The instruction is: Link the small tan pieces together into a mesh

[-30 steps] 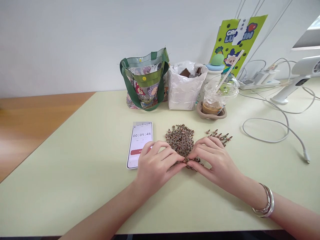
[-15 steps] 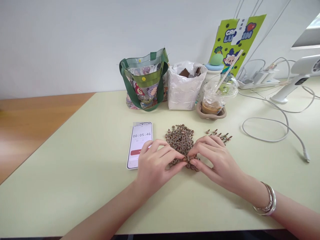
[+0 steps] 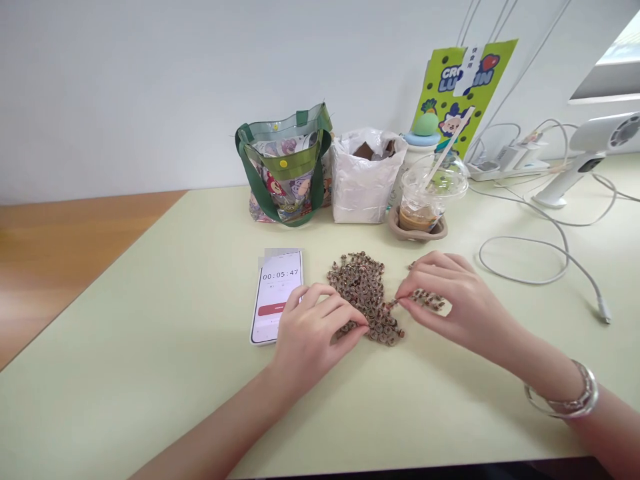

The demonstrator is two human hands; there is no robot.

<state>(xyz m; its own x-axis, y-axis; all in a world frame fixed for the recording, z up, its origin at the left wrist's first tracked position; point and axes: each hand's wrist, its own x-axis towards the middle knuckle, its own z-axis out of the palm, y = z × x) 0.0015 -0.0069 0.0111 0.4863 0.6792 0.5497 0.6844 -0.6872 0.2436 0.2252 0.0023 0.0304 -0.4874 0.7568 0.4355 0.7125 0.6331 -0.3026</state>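
A pile of small brownish screws with washers [image 3: 361,283] lies on the pale table in front of me. My right hand [image 3: 450,293] is just right of the pile, its thumb and forefinger pinched on one screw [image 3: 392,305]. Behind and below that hand, a smaller group of screws [image 3: 429,300] shows in part. My left hand [image 3: 317,327] rests at the pile's near left edge with thumb and forefinger closed together; whatever is between the tips is too small to make out. Beside it lies a phone [image 3: 280,273] with a running timer, its lower right corner covered by my fingers.
Along the wall stand a green-handled clear bag [image 3: 285,163], a white plastic bag [image 3: 365,190], and a drink cup [image 3: 417,213] in a cardboard holder. A white cable [image 3: 563,267] loops across the right side, near a small white fan [image 3: 575,167].
My right hand has moved right, away from my left hand, with a screw between its fingertips. My left hand has stayed nearly in place. The phone's timer went from 5:46 to 5:47.
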